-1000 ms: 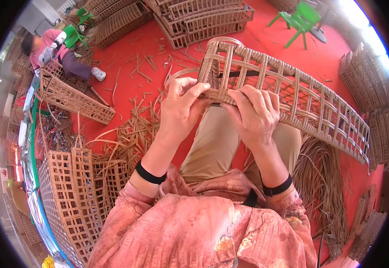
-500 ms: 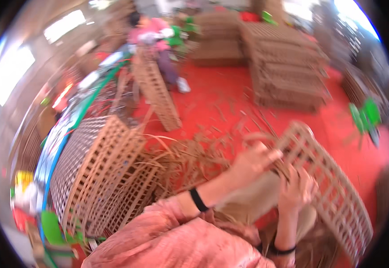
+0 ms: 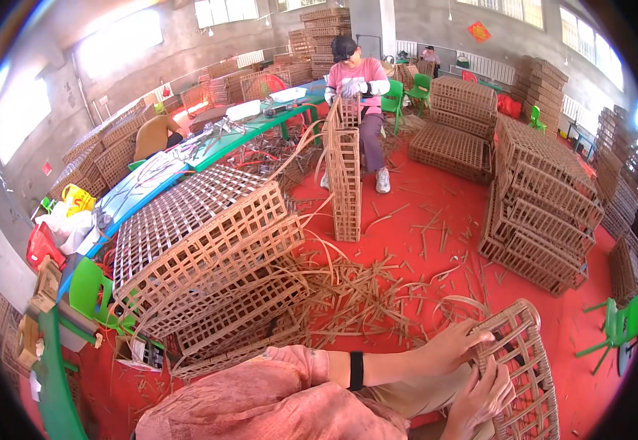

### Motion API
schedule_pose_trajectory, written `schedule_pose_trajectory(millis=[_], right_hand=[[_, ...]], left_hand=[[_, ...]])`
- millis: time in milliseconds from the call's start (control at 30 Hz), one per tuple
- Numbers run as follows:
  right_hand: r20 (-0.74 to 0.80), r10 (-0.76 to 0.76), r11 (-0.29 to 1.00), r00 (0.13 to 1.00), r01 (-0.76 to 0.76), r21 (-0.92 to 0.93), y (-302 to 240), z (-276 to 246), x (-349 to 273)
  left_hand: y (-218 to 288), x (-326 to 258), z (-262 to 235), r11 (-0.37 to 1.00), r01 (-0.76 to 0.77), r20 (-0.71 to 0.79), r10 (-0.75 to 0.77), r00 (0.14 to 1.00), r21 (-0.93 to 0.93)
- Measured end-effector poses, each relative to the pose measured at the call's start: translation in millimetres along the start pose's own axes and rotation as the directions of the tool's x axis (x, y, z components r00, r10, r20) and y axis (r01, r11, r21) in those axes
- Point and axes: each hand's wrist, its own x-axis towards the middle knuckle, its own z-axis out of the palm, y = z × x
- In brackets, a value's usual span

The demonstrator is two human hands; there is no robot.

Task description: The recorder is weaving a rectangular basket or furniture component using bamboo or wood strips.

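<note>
At the lower right, a brown woven basket (image 3: 531, 381) with an open lattice and a rounded rim stands tilted against my legs. My left hand (image 3: 452, 346) reaches over from the left, its fingers closed on the upper left part of the basket's rim. Just below it, my right hand (image 3: 489, 389) has its fingers bent and pressed to the same edge. The two hands are close together. Whether a loose strip lies under the fingertips is hidden.
Stacked woven baskets (image 3: 209, 257) stand at my left beside a long blue and green table (image 3: 220, 143). Cut strips (image 3: 363, 293) litter the red floor. Ahead, a person (image 3: 359, 88) sits handling a narrow basket (image 3: 344, 183). More baskets (image 3: 539, 213) and a green chair (image 3: 619, 323) are at right.
The view has swung up and leftward, so the basket and my hands sit lower in the picture. My left hand now bends down onto the rim, nearer my right hand.
</note>
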Motion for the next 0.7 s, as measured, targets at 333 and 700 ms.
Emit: schedule_pose_trajectory(millis=[333,700], right_hand=[[0.02,-0.024,1.0,0.999,0.025,-0.013,-8.4,-1.5,-2.7],[0.029,-0.059,0.995,0.998,0.061,-0.075,-2.8,0.3,-5.4]], left_hand=[[0.0,-7.1,17.2,0.999,0.051,-0.166,-0.049,0.985,0.008],[-5.6,-9.2,27.6,0.999,0.028,-0.214,-0.019,0.977,0.038]])
